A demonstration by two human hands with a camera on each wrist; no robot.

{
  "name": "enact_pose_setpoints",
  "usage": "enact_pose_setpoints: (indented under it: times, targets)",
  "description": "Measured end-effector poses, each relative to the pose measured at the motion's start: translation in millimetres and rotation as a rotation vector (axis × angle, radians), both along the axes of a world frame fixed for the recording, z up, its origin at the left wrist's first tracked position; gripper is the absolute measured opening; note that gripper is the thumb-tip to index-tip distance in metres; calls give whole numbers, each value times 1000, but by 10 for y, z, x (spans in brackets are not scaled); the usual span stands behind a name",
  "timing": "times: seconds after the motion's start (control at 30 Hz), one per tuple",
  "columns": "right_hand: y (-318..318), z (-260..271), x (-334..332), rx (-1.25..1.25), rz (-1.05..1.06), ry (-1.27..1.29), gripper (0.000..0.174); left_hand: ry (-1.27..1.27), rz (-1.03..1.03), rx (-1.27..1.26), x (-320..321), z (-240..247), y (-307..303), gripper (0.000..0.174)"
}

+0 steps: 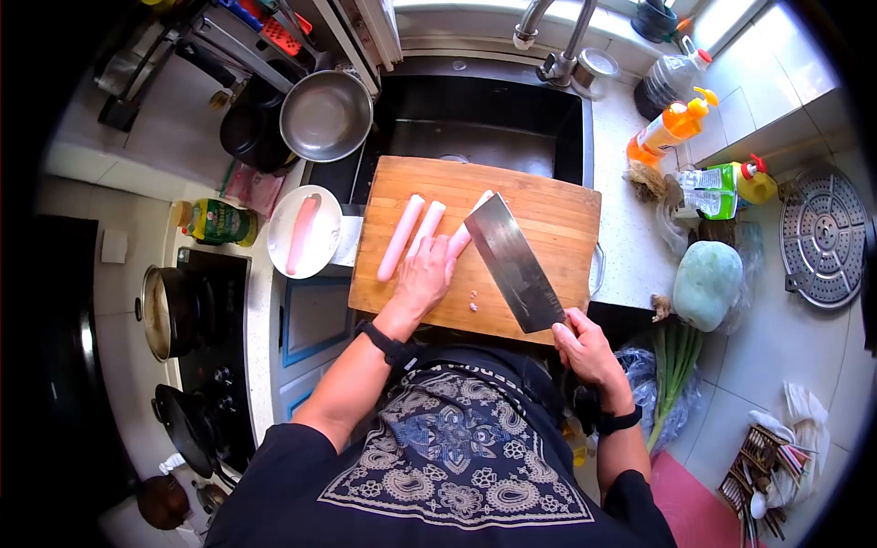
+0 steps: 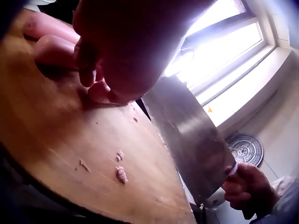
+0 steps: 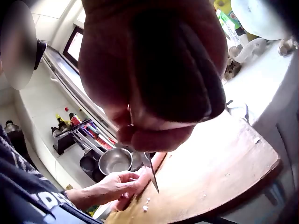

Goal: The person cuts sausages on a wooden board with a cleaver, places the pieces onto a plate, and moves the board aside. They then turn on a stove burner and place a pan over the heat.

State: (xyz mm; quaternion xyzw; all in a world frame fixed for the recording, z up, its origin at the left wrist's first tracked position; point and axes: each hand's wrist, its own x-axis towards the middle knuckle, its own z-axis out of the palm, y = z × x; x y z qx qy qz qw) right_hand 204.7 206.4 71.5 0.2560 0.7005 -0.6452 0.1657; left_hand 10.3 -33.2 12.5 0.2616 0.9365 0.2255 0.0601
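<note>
Three pale pink sausages lie on a wooden cutting board (image 1: 539, 196). The leftmost sausage (image 1: 400, 239) and the middle sausage (image 1: 427, 224) sit side by side. My left hand (image 1: 426, 279) holds the right-hand sausage (image 1: 464, 236) with curled fingers, which hide its near end. In my right hand (image 1: 589, 349) is the handle of a broad cleaver (image 1: 516, 265). The blade slants over the board, its far corner overlapping the held sausage in the head view. Small pink crumbs (image 2: 121, 173) are scattered on the wood near my left hand.
A white plate (image 1: 327, 251) with another sausage stands left of the board. Behind are a black sink (image 1: 475, 110) and a metal pan (image 1: 326, 116). An orange pump bottle (image 1: 660, 132) and a pale green melon (image 1: 708, 285) occupy the right. Pots stand on the left stove.
</note>
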Motion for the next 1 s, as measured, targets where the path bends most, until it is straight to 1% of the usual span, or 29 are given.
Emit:
enact_pose_setpoints:
  times: [0.07,0.17,0.27,0.37,0.47,0.57,0.67,0.77,0.87,1.0]
  targets:
    - [-21,-7,-18,22,34,-2,19,29,15,-2,-10,-82,-59,33]
    - [-60,0,-43,22,53,-21,20,60,51,22,-39,-76,-100,25]
    - [-86,-16,-59,12,68,-31,21,12,43,63,-47,-30,-137,19]
    - [-117,-13,-87,25,88,-30,21,64,36,115,-44,-44,-164,22]
    - [-147,-18,-121,61,136,-31,20,7,83,85,-53,22,-148,23]
    - [-177,-3,-162,146,204,-20,22,-18,104,75,-53,20,-167,20]
    - [-158,-6,-184,237,263,-8,24,-6,76,100,-67,-87,-206,20]
    - [-123,-74,-183,244,278,24,27,-2,92,87,-58,-51,-178,19]
    - [-119,128,-250,82,189,-67,25,1,90,93,-58,-53,-181,20]
    - [-105,181,-259,35,91,-48,21,84,50,106,-46,-113,-188,21]
